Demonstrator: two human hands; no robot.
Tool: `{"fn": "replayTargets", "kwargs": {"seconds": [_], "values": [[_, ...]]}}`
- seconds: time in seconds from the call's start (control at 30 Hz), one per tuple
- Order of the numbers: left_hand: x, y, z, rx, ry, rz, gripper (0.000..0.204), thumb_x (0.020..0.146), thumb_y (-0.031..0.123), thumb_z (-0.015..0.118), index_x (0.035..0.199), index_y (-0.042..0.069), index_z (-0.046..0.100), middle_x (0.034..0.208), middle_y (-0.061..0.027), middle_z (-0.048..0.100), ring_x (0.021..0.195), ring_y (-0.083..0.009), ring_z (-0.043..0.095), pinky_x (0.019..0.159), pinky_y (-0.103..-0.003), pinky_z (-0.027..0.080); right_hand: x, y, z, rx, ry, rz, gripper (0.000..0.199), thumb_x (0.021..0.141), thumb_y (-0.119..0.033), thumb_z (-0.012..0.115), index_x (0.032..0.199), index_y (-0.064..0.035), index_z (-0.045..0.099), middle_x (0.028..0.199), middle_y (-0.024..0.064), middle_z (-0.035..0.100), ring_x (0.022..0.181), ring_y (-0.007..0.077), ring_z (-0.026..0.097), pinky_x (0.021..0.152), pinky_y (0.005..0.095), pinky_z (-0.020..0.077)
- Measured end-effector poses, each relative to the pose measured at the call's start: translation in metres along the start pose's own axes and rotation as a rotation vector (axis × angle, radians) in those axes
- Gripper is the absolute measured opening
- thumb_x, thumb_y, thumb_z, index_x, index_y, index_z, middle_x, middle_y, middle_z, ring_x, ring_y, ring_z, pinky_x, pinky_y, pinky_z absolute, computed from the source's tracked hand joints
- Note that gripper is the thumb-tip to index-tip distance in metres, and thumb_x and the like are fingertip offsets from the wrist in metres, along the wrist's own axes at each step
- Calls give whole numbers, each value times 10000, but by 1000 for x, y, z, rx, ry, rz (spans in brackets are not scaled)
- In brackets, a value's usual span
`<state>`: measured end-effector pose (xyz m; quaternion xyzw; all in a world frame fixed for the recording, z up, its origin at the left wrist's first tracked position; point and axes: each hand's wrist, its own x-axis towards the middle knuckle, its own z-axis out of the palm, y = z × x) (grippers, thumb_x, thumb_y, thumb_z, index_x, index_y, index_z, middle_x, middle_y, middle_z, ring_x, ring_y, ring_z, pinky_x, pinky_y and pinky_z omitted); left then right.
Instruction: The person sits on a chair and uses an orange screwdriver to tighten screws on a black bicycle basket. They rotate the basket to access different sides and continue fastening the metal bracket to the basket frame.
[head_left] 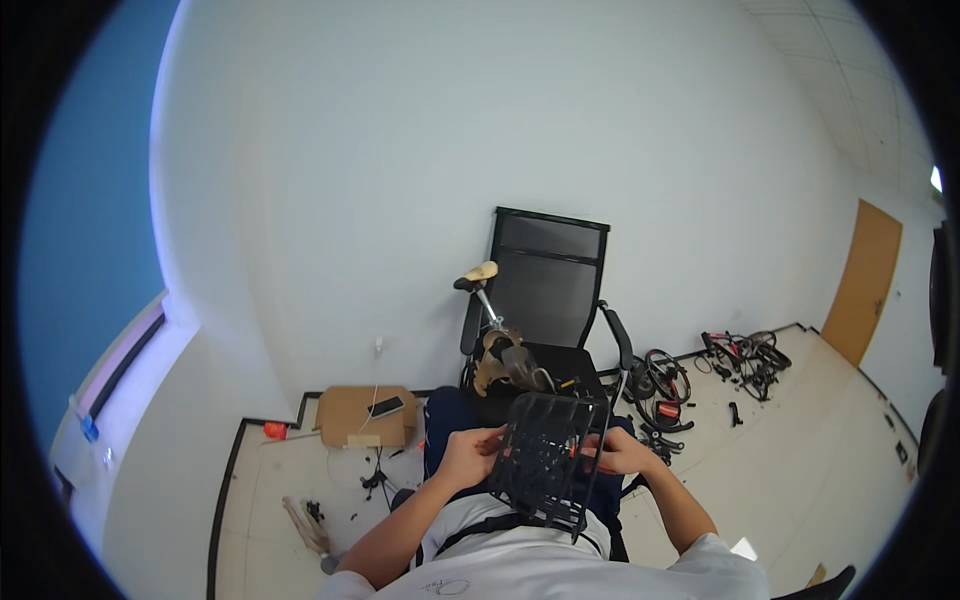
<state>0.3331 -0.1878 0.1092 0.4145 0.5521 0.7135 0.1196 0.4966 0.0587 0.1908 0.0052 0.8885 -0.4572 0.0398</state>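
A black wire basket (545, 455) lies tilted across my lap, its bars and rim facing me. My left hand (472, 456) is closed at its left side, the fingertips partly hidden by the bars. On the other side, my right hand (622, 452) is closed at the right rim, with some fingers behind the wire. A little red shows near those fingers, too small to make out. Just beyond the basket, a black mesh office chair (548, 270) carries a bicycle saddle on a silver seat post (484, 290) and brown and grey parts (505, 365).
A cardboard box (345, 412) with a phone (385, 407) on it stands on the floor to the left. Bicycle parts (745, 362) and wheels (667, 376) lie along the wall at right. Tripod-like black legs (377, 480) are at lower left. A wooden door (862, 285) is far right.
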Motion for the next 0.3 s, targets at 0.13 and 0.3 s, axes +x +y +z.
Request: {"fn": "replayTargets", "kwargs": {"seconds": [0.13,0.3], "values": [[-1,11,-2,96,-87,-9,359,823,4,743,1169,-34,656,939,-47,711,799,-53,611,719,-218,524,-1,23,-3,234,-204,27,321,987,-251,492,1021,19,661,782,81,670,678,118,615,593,240,473],[-1,6,-10,137,-136,-29,390,843,65,747,1221,36,655,916,-38,714,790,-48,603,709,-209,519,0,27,1,591,-233,173,326,972,-299,538,1115,-12,598,898,87,663,751,157,651,598,255,502]]}}
